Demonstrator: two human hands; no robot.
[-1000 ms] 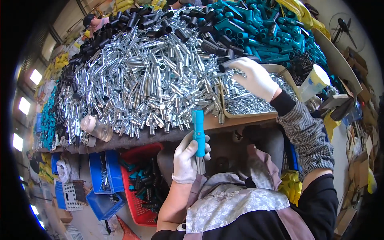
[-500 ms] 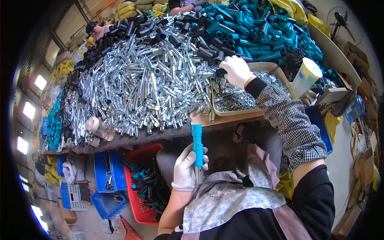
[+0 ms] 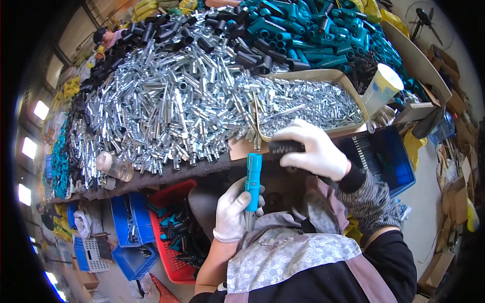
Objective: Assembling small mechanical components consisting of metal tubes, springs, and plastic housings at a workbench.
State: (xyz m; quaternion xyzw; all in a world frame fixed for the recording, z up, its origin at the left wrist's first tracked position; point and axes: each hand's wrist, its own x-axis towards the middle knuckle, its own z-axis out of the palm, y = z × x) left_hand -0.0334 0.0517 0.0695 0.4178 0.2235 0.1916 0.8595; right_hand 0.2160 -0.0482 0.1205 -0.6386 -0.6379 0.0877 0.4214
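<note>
The left hand [image 3: 232, 212], nearer the body than the beige tray [image 3: 323, 75] and to its left, is curled around a teal tube [image 3: 253, 182], thumb across the front and fingertips wrapping the far side. The tube's teal end points up toward the bench, and a metal shaft [image 3: 250, 220] comes out below the grip. The right hand [image 3: 314, 150], just on the body side of the tray's near rim, is half curled, with its fingers over and its thumb below a short black piece [image 3: 286, 147] that lies crosswise. A small gap separates the black piece from the tube's upper end, so the two do not touch.

The tray, filled with small metal parts [image 3: 323, 103], sits close to the front edge of the bench [image 3: 202, 165]. Left of the tray, a heap of silver metal parts [image 3: 166, 101] reaches almost to that edge, leaving a thin strip of grey cover. Beyond the tray rises a pile of teal parts [image 3: 313, 30]; a pale cup [image 3: 383, 88] is just beside its right wall. The space between the hands lies on the body side of the tray, past the bench edge.
</note>
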